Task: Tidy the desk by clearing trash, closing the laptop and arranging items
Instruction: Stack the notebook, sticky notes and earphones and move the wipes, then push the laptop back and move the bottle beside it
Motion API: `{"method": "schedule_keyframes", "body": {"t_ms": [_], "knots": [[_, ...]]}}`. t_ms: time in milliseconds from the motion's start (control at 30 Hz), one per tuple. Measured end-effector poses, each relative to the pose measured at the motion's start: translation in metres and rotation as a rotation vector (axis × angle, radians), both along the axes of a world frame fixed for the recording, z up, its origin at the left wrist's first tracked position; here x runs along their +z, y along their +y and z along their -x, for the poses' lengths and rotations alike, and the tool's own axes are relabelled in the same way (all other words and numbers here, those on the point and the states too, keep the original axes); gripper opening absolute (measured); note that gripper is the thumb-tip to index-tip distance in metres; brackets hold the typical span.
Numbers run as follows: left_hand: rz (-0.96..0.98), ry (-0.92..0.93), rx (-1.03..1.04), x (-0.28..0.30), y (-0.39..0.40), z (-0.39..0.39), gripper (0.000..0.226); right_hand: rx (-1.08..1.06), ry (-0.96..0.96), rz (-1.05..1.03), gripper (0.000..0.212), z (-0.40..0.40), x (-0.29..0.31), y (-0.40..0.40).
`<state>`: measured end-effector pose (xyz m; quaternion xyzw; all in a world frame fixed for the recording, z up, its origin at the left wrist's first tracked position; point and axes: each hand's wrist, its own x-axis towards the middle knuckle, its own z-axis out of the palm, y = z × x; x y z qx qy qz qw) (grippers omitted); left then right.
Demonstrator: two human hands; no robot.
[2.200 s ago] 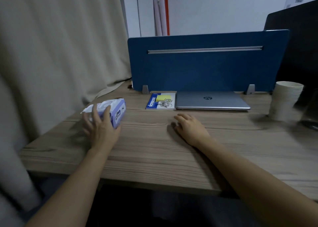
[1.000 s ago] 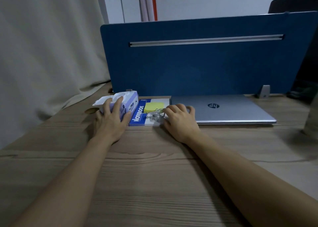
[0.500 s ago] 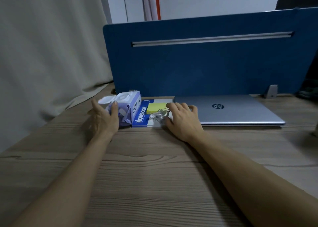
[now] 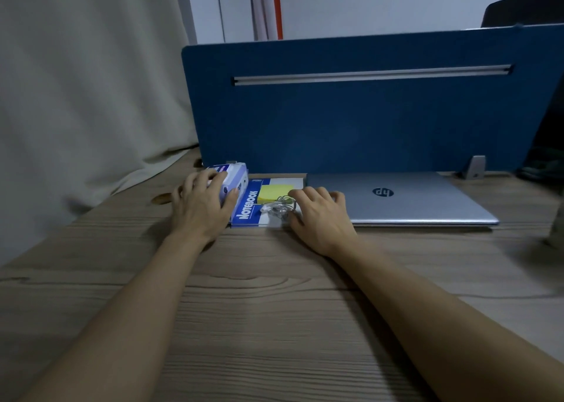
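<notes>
2 hands: left hand (image 4: 203, 208) now grips tissue pack (image 4: 229, 178) seemingly touching notebook (image 4: 247, 208); right hand (image 4: 320, 215) rests flat, unchanged.

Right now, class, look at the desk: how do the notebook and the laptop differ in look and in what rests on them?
The notebook has a blue-and-white cover with its title printed in white; the laptop is plain silver with a small round logo. The notebook carries a yellow sticky pad and tangled white earphones; the laptop's lid carries only the right hand's fingertips. The notebook looks smaller than the laptop. Both lie flat and closed, side by side before the blue divider.
</notes>
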<state>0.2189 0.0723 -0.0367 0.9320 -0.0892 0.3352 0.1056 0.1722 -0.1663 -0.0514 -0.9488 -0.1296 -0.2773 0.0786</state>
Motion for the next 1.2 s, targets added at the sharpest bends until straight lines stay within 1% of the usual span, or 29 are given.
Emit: {"method": "schedule_keyframes", "body": {"t_ms": [67,233,333,433,567,667,733,867,967,1200], "knots": [[-0.019,-0.004,-0.001,0.002,-0.002,-0.005,0.049,0.008,-0.001,0.002,0.037,-0.002,-0.001,0.0],[0.026,-0.002,0.041,0.007,-0.008,-0.008,0.046,-0.003,-0.002,-0.018,0.038,-0.007,-0.003,-0.001],[-0.008,0.036,0.068,0.008,-0.01,-0.007,0.048,0.0,0.001,-0.019,0.038,-0.008,-0.004,-0.003],[-0.06,0.027,0.053,0.001,-0.011,0.0,0.052,-0.007,0.001,-0.03,0.039,-0.003,-0.003,-0.005],[-0.158,-0.056,-0.04,-0.003,-0.025,0.023,0.059,-0.03,0.018,-0.021,0.04,0.016,-0.002,-0.017],[-0.167,-0.056,-0.145,0.002,-0.053,0.052,0.062,-0.068,0.033,-0.021,0.037,0.039,0.0,-0.037],[-0.146,-0.036,-0.186,-0.001,-0.067,0.062,0.06,-0.102,0.049,-0.017,0.038,0.045,-0.002,-0.048],[-0.142,0.002,-0.297,-0.004,-0.108,0.099,0.056,-0.195,0.082,-0.027,0.047,0.083,0.0,-0.089],[-0.144,0.035,-0.353,-0.007,-0.139,0.123,0.054,-0.255,0.101,-0.031,0.049,0.114,0.0,-0.124],[-0.132,0.1,-0.45,-0.01,-0.21,0.166,0.053,-0.427,0.115,-0.044,0.042,0.175,0.001,-0.199]]}}
